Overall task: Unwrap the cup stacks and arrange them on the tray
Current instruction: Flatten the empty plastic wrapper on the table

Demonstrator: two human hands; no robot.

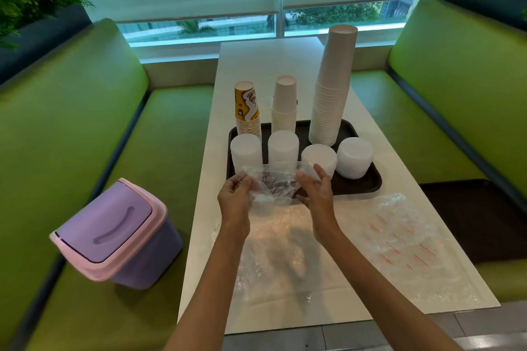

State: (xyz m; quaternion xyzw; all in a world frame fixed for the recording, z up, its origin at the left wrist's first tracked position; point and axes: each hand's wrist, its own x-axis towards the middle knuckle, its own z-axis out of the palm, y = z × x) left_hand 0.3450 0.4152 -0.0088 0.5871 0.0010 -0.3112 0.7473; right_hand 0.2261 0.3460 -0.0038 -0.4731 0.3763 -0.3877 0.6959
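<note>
Cup stacks (328, 111) are stood unwrapped on the tray (368, 184). At their six o'clock, clear wrapper (273, 188) is pinched between curled fingers of left hand (235, 198) and right hand (316, 192), probably bound for the bin (114, 234) at eight o'clock.

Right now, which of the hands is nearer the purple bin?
Left. The left hand grips the clear wrapper on the side toward the purple bin; the right hand holds the wrapper's other end, farther from it.
</note>
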